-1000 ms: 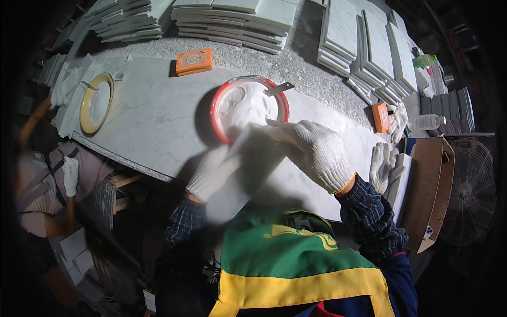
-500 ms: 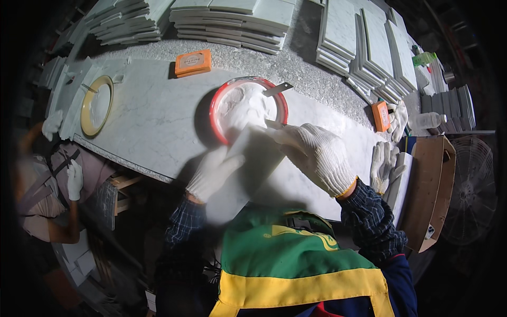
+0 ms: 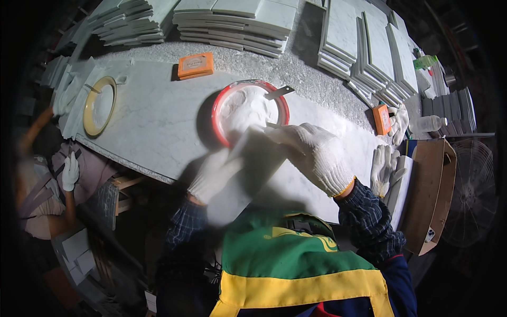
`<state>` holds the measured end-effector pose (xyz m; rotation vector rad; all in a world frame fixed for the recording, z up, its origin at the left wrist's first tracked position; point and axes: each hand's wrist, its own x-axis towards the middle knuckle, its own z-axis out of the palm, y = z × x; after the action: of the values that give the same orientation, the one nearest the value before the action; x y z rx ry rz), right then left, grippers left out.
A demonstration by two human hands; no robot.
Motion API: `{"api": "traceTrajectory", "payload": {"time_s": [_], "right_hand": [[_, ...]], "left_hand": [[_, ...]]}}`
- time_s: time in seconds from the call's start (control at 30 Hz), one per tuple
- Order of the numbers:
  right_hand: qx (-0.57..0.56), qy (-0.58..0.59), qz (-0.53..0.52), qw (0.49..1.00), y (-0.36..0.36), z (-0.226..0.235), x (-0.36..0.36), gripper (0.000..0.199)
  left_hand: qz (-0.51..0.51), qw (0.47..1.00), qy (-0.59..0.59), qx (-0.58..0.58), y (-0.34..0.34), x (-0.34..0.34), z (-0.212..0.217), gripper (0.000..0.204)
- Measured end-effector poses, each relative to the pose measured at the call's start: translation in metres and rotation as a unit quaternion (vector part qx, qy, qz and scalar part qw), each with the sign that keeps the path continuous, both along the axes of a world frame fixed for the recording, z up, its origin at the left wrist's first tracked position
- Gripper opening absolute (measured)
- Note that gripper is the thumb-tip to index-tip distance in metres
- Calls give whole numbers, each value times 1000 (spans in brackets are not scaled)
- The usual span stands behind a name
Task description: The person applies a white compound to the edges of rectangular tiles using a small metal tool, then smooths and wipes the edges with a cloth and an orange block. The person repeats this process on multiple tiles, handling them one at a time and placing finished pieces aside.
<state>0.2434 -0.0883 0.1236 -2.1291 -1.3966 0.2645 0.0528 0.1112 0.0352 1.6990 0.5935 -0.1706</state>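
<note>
A white marble tile (image 3: pixel 260 161) slants in front of me, its far edge close to a red-rimmed bowl (image 3: pixel 288 112) of white powder or paste. My left hand (image 3: pixel 214 177), in a white knit glove, is closed on the tile's left edge. At the tile's upper right, my gloved right hand (image 3: pixel 317 156) is closed round a small grey blade (image 3: pixel 272 126); only its tip shows, and the rest is hidden by the fingers. A flat metal blade with a hole (image 3: pixel 280 92) rests across the bowl's far right rim.
A marble slab (image 3: pixel 158 116) covers the worktop. Stacked tiles (image 3: pixel 227 26) line the back, with more stacks (image 3: pixel 364 47) at right. Orange boxes (image 3: pixel 195 65), spare gloves (image 3: pixel 384 169) and a cardboard box (image 3: pixel 430 195) lie around. At left, another person works near a yellow-rimmed bowl (image 3: pixel 112 113).
My hands keep their grips on the tile and blade, with only slight movement at the right hand. At left, the other person's hands have shifted. The whole view has moved slightly.
</note>
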Motion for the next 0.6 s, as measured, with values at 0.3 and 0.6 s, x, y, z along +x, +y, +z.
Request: {"api": "traceTrajectory", "payload": {"time_s": [0.3, 0.6], "right_hand": [[142, 387, -205, 888, -71, -34, 30, 49], [239, 132, -352, 895, -123, -137, 166, 43]], "left_hand": [[19, 1000, 12, -16, -2, 0, 3, 35], [45, 996, 0, 75, -8, -5, -11, 44]]}}
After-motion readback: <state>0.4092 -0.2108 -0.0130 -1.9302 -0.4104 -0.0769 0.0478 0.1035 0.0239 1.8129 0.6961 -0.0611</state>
